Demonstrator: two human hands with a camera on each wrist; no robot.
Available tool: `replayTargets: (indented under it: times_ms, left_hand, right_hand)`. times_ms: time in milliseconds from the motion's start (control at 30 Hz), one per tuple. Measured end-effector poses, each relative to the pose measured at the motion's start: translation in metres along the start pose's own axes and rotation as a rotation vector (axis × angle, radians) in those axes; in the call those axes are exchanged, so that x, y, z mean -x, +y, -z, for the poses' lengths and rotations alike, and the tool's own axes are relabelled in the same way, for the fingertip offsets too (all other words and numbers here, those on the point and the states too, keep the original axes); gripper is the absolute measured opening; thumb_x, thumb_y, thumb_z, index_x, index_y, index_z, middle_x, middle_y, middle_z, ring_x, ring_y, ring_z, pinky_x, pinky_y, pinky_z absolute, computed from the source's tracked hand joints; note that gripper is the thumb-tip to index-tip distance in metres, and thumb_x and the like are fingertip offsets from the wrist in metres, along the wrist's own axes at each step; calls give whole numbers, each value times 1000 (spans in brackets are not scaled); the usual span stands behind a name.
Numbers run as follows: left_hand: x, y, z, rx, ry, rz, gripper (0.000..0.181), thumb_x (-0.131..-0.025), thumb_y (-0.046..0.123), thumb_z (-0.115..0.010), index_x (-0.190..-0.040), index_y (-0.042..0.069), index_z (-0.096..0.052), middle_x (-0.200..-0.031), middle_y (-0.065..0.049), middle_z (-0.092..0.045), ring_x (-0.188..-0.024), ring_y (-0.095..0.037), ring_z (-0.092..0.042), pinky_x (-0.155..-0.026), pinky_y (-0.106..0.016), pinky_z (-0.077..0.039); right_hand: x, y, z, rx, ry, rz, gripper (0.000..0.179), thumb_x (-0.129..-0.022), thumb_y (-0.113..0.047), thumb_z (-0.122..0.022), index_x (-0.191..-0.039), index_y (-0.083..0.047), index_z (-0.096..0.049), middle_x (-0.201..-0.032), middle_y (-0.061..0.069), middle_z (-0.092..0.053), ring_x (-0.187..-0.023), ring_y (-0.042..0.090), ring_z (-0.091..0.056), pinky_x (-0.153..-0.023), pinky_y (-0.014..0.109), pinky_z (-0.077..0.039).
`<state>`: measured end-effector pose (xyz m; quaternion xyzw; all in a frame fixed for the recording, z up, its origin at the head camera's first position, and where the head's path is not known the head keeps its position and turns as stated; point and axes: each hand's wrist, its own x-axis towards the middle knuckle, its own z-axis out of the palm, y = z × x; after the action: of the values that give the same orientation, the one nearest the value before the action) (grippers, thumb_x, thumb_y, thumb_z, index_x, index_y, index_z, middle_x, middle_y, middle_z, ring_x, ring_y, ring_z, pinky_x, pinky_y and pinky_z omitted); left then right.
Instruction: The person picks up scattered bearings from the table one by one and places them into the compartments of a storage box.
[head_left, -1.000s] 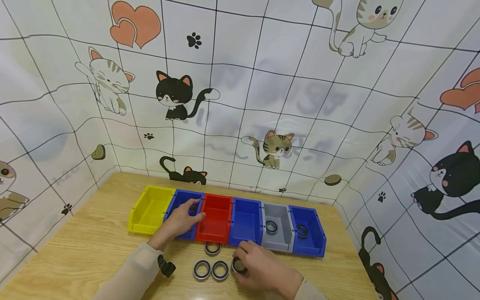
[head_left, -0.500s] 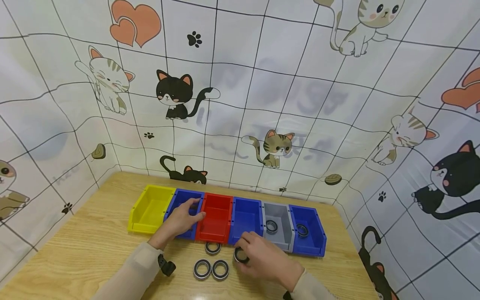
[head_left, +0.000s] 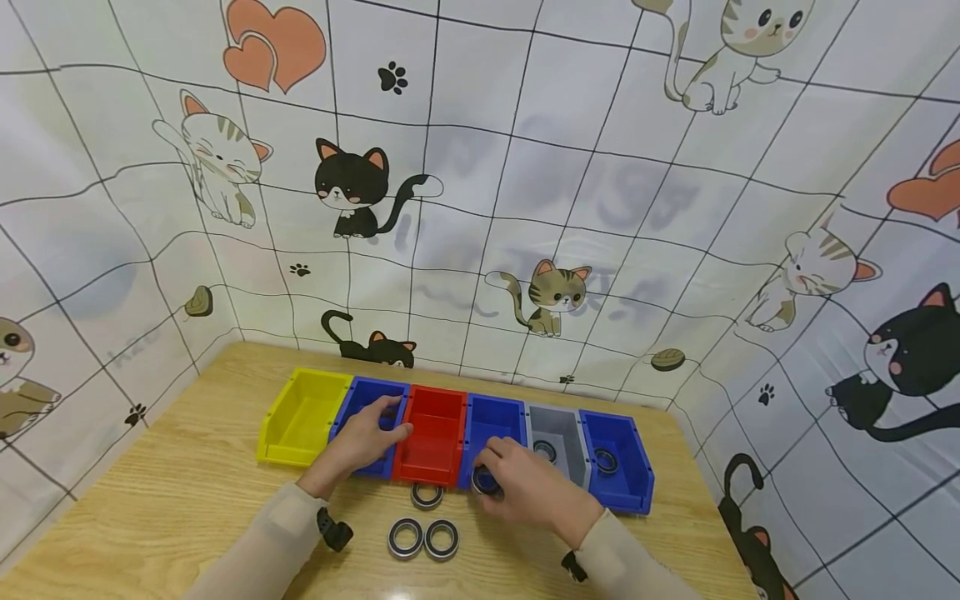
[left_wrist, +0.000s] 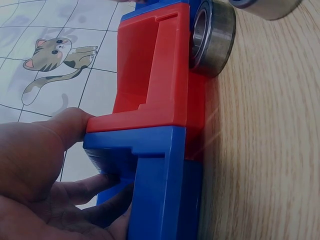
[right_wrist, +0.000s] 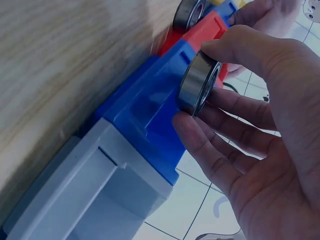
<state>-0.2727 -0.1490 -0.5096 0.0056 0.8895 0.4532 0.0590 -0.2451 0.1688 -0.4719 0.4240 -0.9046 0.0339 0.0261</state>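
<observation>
My right hand (head_left: pixel 536 483) pinches a ball bearing (right_wrist: pixel 192 85) between thumb and fingertips, over the front of the blue bin (head_left: pixel 495 421) that stands between the red and grey bins. My left hand (head_left: pixel 363 437) rests at the other blue bin (left_wrist: pixel 160 192), between the yellow and red ones; its thumb touches the rim beside the red bin (head_left: pixel 433 421) and its loosely bent fingers reach inside. One bearing (head_left: pixel 427 506) lies against the red bin's front. Two more, a left bearing (head_left: pixel 393 539) and a right bearing (head_left: pixel 453 540), lie side by side nearer me.
The bins stand in one row on a wooden table (head_left: pixel 172 467), from the yellow bin (head_left: pixel 307 408) leftmost to a blue bin (head_left: pixel 626 487) rightmost. The grey bin (head_left: pixel 558 425) and the rightmost one each hold a bearing. A cat-printed curtain (head_left: pixel 450 208) surrounds the table's back and sides.
My right hand has lifted the bearing from the table and carried it forward to the front of the blue bin right of the red one. The left hand has stayed in place.
</observation>
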Motion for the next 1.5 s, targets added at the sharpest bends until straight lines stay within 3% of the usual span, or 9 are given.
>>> replayTargets:
  times_ms: [367,733,1133,1500]
  left_hand:
    - [0,2,-1,-8,6,4,74,-114,37,-75,-176,7,-47,-169,-31,-61,-154,-56,-61,-122,-73,-57]
    - [1,1,-1,-2,7,2,73,-114,37,-75,-175,7,-48,-167,-30,-62,-153,-55,-62,-120,-72,-59]
    - [1,0,-2,-5,4,5,73,-114,36,-75,-176,7,-48,-167,-31,-62,-152,-55,-62,-121,-73,-58]
    - [0,1,-1,-14,4,8,73,-114,37,-75,-176,8,-48,-170,-30,-60,-154,-56,-61,-121,-74,-58]
  right_hand:
    - [-16,22,-2,70,40,-20,39,-99,-31,-93,-128,-10,-78,-119,5,-74,-105,17,-71,-85,25,-68]
    - [-32,36,-8,59,-12,-102,39,-100,-30,-94,-130,-10,-79,-124,6,-76,-109,20,-73,-90,33,-71]
    - [-50,42,-22,114,-64,-105,41,-100,-31,-94,-130,-7,-81,-121,8,-77,-104,21,-75,-85,34,-71]
    - [-58,43,-32,157,-95,-134,42,-101,-32,-95,-134,-9,-82,-126,8,-80,-108,22,-79,-88,39,-74]
